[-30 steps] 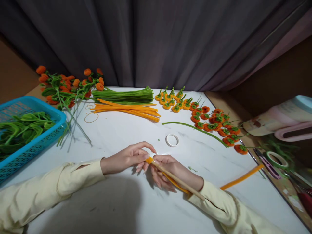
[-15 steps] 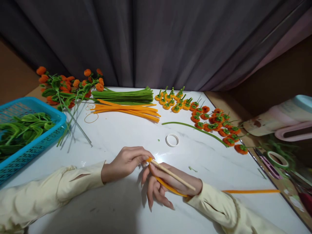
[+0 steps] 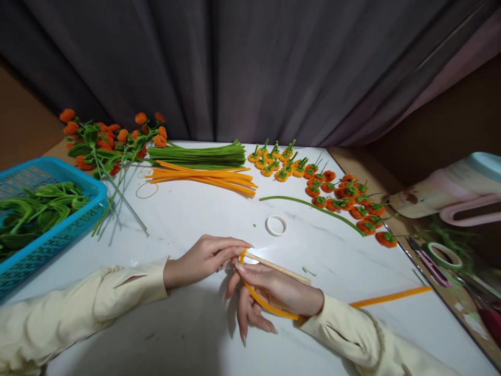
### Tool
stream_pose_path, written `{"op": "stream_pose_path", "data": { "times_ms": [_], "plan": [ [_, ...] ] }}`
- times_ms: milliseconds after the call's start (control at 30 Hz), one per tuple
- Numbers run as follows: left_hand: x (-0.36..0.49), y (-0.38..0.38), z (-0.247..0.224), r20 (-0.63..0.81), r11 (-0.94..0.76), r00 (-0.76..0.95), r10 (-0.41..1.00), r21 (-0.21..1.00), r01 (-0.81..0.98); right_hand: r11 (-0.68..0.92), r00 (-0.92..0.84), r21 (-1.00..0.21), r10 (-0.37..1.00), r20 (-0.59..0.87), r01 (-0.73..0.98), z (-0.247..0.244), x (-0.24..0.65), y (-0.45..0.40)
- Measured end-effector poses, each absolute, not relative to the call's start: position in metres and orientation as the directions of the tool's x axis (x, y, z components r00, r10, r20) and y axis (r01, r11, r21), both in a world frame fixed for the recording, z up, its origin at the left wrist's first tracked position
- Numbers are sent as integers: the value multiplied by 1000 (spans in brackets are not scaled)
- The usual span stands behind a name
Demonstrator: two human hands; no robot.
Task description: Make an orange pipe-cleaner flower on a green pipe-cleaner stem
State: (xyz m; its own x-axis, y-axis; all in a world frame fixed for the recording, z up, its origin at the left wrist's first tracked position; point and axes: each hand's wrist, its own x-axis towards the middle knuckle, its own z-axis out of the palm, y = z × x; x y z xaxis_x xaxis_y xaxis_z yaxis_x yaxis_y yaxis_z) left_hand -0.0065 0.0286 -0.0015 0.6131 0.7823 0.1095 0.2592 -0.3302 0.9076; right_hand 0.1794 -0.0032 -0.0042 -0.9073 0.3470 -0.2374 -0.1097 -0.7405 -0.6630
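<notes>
My left hand (image 3: 207,258) is closed, its fingertips pinching the near end of a thin wooden stick (image 3: 279,269). An orange pipe cleaner (image 3: 270,308) bends around that end. My right hand (image 3: 277,287) pinches the pipe cleaner between thumb and forefinger just below the stick, with its other fingers loosely spread. From there the strip curves under my right wrist, and its tail comes out beyond the sleeve to the right. The exact wrap at the stick's tip is partly hidden by my fingers.
Behind lie green pipe cleaners (image 3: 195,155), orange pipe cleaners (image 3: 211,179), yellow flower heads (image 3: 282,174) and orange flower heads (image 3: 348,190). A white tape ring (image 3: 276,233) sits mid-table. A blue basket (image 3: 58,240) of leaves stands left; scissors (image 3: 430,263) and green tape (image 3: 443,256) lie right.
The stick has swung away from over my right hand to its far side. The pipe cleaner's tail has drawn in to the left, and its loop below my right thumb bows out more.
</notes>
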Motion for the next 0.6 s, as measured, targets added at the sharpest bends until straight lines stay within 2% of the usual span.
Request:
{"op": "stream_pose_path", "data": {
  "times_ms": [167,300,433,600],
  "plan": [
    [-7,27,-3,175,-402,623,762,883,243,-742,-911,-653,363,-197,-154,-6,181,-4],
    [-7,26,2,240,-471,595,767,840,268,-736,-902,-665,366,-230,-129,-6,183,-4],
    [-7,25,5,239,-485,579,779,816,314,-728,-888,-675,384,-251,-123,-4,184,-4],
    [-9,27,0,265,-534,630,730,797,283,-729,-901,-678,353,-253,-96,-3,183,-2]
  ]
}}
